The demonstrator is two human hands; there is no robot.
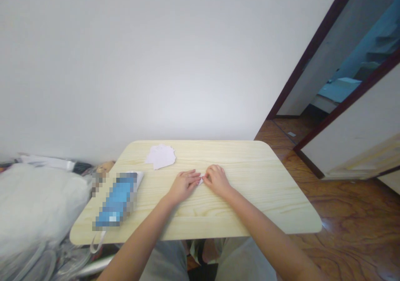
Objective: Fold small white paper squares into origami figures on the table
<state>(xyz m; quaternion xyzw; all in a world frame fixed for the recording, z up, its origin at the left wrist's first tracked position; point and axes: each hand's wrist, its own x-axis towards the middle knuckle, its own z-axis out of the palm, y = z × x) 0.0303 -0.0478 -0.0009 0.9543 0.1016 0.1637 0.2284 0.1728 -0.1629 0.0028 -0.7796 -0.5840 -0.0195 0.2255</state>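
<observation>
White and apparently of paper, a small piece (201,181) is lying near the middle of the tabletop (265,214), between the person's two hands and partly covered by their fingers. The step in hand appears to be close fingertip work on this piece, possibly pressing or creasing; its exact form is being hidden by the fingers.

The left hand (182,186) is resting low over the left side of the piece, palm down, fingers fairly straight and lying close together. Its fingertips are touching or nearly touching the piece; whether the thumb is gripping beneath cannot be told. The right hand (218,182) is holding a narrow, curled posture, thumb and forefinger apparently pinching the right side of the piece.

In this inspector's judgement, the next move is calling for a steady left hand and a fine, controlled right pinch, since so small a piece could be slipping or skewing easily.

Further white paper sheets (162,156) are lying in an overlapping cluster towards the far left corner, well apart from the hands. A blue, pixelated item (117,202) is lying along the left side, its details obscured.
</observation>
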